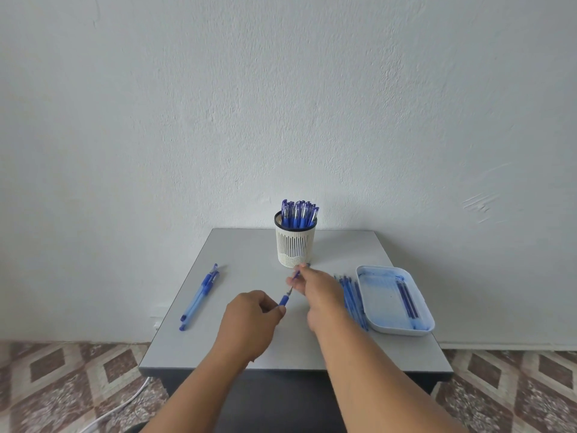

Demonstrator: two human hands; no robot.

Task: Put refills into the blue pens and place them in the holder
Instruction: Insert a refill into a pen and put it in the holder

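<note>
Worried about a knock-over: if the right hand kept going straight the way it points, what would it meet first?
Probably the pen holder. The right hand, pinching a pen cap, points away toward the wall, and the holder's base sits just beyond its fingertips. Depth is hard to judge.

Two bare forearms, no sleeves visible.

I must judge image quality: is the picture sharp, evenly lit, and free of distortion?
Head view: soft even light, no glare; faint shadow beside the holder; table edges splay from the wide lens; the hands look slightly soft.
</note>
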